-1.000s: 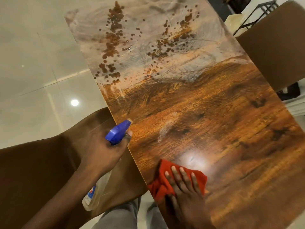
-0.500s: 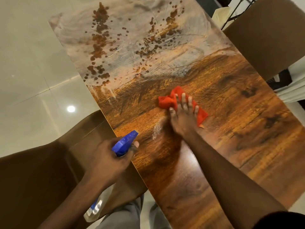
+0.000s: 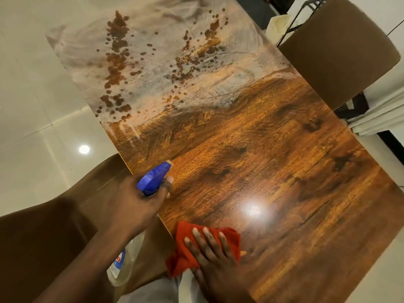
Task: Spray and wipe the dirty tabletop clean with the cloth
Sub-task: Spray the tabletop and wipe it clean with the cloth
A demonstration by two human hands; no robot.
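Right hand flat on cloth at near table edge, left hand holding spray bottle.

Right hand (image 3: 215, 256) lies palm-down, fingers spread, pressing the red cloth (image 3: 192, 248) onto the tabletop (image 3: 273, 149) at its near left edge; part of the cloth hangs past the edge. Left hand (image 3: 133, 206) is wrapped around the neck of the spray bottle (image 3: 153, 179), a finger at the blue trigger head, nozzle pointing toward the far side; the clear bottle body hangs below the table edge. Near half of the tabletop is glossy bare wood with a light glare. Far half is covered in a whitish smeared film with brown droplet spots (image 3: 115, 62) in two clusters. Brown chair (image 3: 336, 51) at far right, another chair (image 3: 43, 237) at near left.
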